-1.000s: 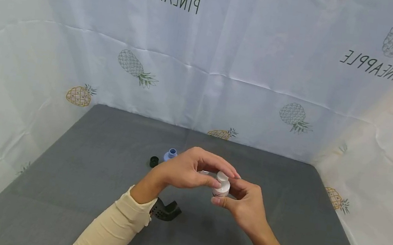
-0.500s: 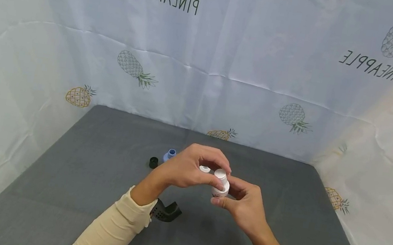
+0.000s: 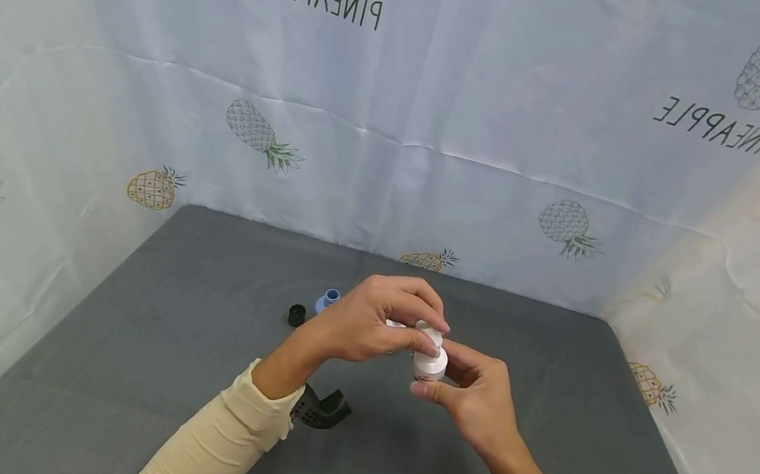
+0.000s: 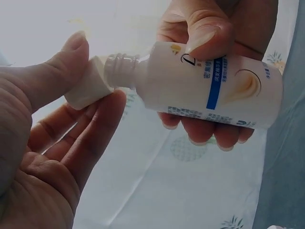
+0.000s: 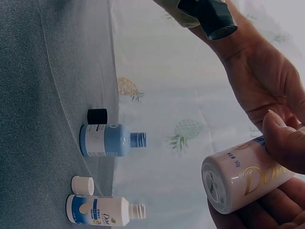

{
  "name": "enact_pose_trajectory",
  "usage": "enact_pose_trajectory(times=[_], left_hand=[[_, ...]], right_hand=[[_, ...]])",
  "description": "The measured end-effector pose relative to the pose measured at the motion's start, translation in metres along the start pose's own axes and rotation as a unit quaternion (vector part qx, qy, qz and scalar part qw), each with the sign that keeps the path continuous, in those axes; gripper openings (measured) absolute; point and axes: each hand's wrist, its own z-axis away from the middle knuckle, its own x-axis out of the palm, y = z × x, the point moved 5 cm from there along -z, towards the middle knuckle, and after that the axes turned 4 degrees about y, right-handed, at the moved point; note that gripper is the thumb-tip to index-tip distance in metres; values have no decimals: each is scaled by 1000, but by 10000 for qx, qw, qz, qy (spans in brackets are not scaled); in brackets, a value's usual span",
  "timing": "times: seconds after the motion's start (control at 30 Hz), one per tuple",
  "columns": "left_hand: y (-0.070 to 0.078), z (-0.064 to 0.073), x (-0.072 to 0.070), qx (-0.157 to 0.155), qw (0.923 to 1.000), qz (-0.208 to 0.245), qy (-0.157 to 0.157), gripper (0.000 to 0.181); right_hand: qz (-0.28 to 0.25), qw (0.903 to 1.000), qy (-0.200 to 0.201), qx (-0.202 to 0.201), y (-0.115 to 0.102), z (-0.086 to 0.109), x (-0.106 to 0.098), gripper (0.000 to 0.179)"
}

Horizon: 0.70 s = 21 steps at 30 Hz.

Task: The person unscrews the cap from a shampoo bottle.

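My left hand [image 3: 371, 321] pinches a white screw cap [image 4: 89, 86] between thumb and fingers. The cap sits tilted at the mouth of a small pale pink Dove bottle [image 4: 209, 90], whose threaded neck [image 4: 123, 70] is bare. Whether cap and neck touch, I cannot tell. Curled round the bottle's body, my right hand [image 3: 477, 396] holds it upright above the table in the head view. The right wrist view shows the bottle's base and gold lettering, while its neck and cap are out of sight there.
On the grey table [image 3: 114, 362] stand an uncapped blue bottle [image 5: 107, 140] with a black cap [image 5: 97, 116] beside it, and an uncapped white Dove bottle [image 5: 97, 210] with a white cap [image 5: 82, 185]. A pineapple-print curtain [image 3: 388, 181] encloses the table's back and sides.
My left hand has shifted slightly upward, its fingers moving on the cap. The cap now leans more at the bottle's mouth. My right hand and the bottle have hardly moved.
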Motion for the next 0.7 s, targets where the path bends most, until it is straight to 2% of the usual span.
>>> enact_pose_trajectory(times=[0.2, 0.37, 0.53, 0.7], left_hand=[[-1, 0, 0, -464, 9986, 139, 207, 17], [-4, -1, 1, -679, 9967, 322, 311, 16], [-5, -1, 2, -680, 9958, 431, 426, 15], [-6, -1, 2, -574, 9964, 428, 463, 20]], right_hand=[[-29, 10000, 64, -44, -1, 0, -3, 47], [-102, 9999, 86, -53, -2, 1, -5, 46], [-92, 9999, 129, -69, -1, 1, -7, 47], [-72, 9997, 199, -126, 0, 2, -9, 48]])
